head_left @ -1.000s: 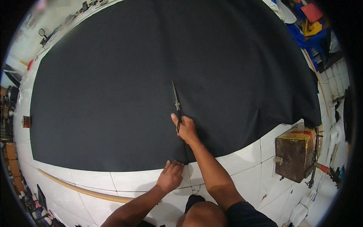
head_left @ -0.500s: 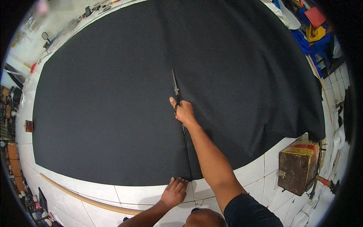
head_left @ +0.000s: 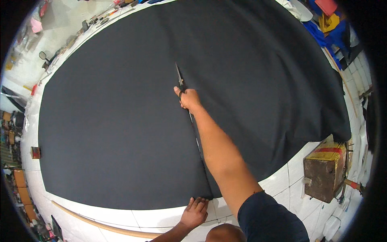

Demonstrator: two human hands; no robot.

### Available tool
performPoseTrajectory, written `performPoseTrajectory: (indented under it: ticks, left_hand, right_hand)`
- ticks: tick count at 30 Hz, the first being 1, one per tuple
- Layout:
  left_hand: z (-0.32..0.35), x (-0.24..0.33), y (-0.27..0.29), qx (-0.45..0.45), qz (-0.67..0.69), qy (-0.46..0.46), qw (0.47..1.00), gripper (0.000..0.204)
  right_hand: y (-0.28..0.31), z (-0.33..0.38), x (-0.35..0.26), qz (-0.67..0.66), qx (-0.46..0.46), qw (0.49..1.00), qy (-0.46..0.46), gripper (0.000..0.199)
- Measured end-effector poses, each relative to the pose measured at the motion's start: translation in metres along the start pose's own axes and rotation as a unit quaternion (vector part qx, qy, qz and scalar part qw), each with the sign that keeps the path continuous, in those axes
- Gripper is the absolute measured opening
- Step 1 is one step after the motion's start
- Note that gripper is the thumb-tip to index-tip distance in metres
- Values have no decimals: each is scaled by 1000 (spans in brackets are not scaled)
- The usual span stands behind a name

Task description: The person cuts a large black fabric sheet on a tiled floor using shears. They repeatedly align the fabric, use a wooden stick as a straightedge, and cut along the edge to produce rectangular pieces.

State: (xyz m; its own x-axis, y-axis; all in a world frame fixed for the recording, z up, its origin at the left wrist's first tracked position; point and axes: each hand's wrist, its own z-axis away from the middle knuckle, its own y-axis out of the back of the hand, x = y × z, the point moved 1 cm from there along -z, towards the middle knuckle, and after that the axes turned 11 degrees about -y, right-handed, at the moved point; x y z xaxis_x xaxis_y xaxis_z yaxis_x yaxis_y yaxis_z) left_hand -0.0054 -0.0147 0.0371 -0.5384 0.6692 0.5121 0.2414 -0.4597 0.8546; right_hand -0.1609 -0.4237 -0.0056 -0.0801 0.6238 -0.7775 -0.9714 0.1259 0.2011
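A large sheet of black material (head_left: 105, 121) covers most of the white tiled floor. My right hand (head_left: 189, 100) is closed around the dark handles of a pair of scissors (head_left: 179, 76), whose blades point away from me near the sheet's middle. Behind the scissors, a thin slit runs through the sheet back to its near edge. Beside the near end of that slit, my left hand (head_left: 194, 213) rests with fingers stretched onto the edge, holding nothing. My right forearm reaches over the sheet and hides part of it.
A worn box (head_left: 322, 177) stands by the right edge, where the sheet bulges in folds. Along the near left lies a long wooden strip (head_left: 105, 228). A small tin (head_left: 35, 152) sits by the left edge. Blue and yellow items (head_left: 328, 24) are heaped at the far right.
My right hand has pushed the scissors farther from me, and the slit behind them is longer. My left hand stays at the near edge. The whole view has shifted slightly.
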Motion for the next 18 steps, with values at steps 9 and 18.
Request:
performPoseTrajectory:
  ticks: [9,18]
  left_hand:
    - [-201,-198,132,279,-141,245,918,64]
    - [-217,-223,128,188,-128,296,928,76]
  right_hand:
    - [-5,-4,-3,4,-30,999,12,53]
    - [-2,9,-17,-44,-58,996,-46,49]
